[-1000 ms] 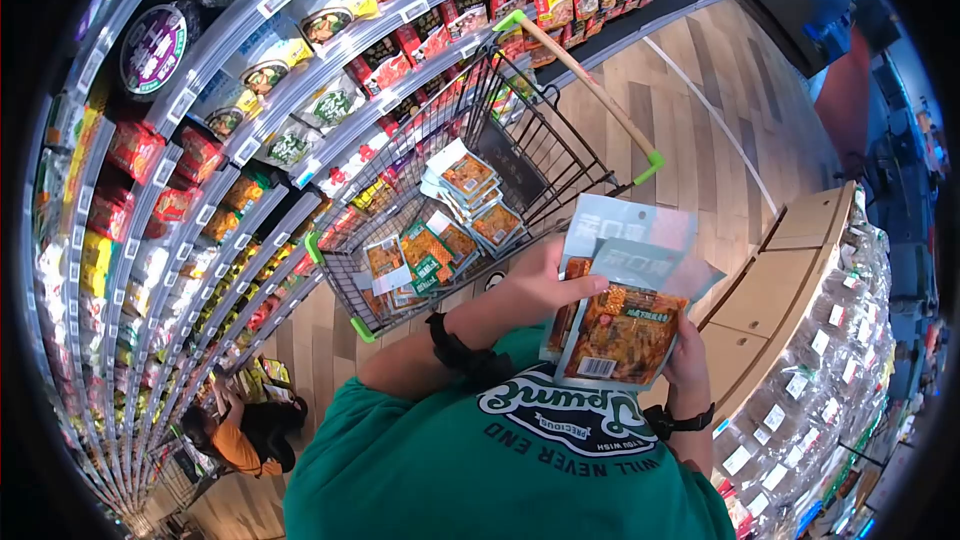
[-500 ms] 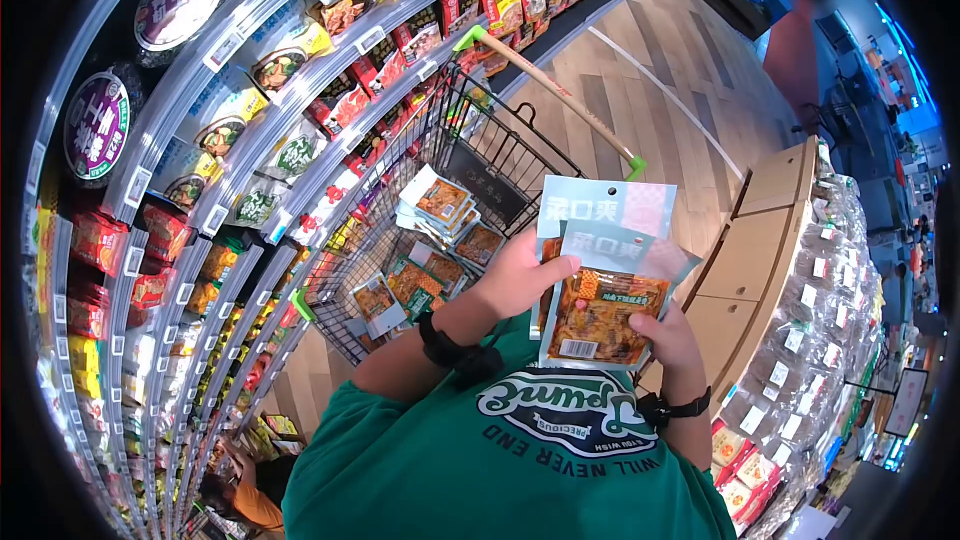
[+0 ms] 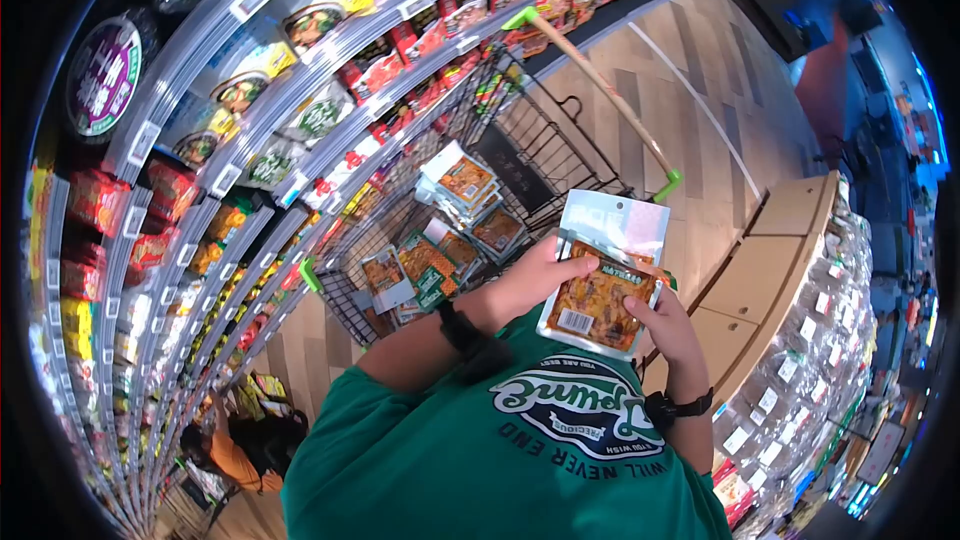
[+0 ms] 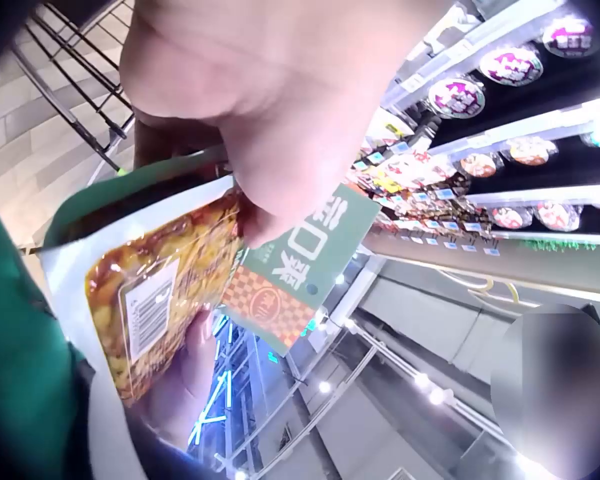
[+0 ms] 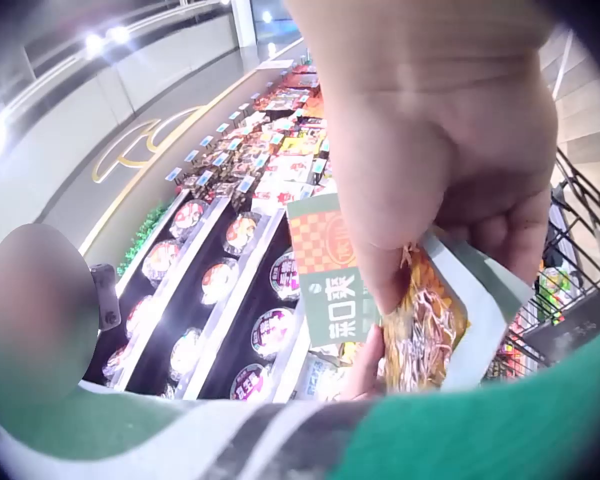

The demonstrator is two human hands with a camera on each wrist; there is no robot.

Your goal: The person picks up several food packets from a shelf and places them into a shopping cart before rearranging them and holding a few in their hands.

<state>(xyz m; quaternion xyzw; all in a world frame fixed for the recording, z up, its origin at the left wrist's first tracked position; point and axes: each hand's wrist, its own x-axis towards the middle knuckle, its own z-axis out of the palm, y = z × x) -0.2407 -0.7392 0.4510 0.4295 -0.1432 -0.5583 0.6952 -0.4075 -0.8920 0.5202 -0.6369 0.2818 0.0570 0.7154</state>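
In the head view, both hands hold a small stack of flat pickled-vegetable pouches [image 3: 600, 290], with pale blue-grey tops, a clear window on brown-yellow food and a barcode label. My left hand [image 3: 545, 270] grips the stack's left edge, thumb lying across the front. At the right edge my right hand [image 3: 665, 325] pinches it, thumb on the window. The left wrist view shows the front pouch [image 4: 165, 280] tilted, a green header card behind it. From the right wrist, the pouch [image 5: 425, 330] appears under the right palm, most of those fingers hidden behind it.
A wire shopping cart [image 3: 560, 140] with a green-ended wooden handle stands ahead, holding several similar pouches [image 3: 465, 180]. Stocked shelves [image 3: 300, 70] curve along the left. A wooden cabinet [image 3: 760, 265] and bagged goods [image 3: 780, 400] are at the right. Another person [image 3: 240, 450] is at lower left.
The pouches, staggered before with one header above another, now lie closely lined up. The right hand has shifted up along the edge, and the head view has swung slightly.
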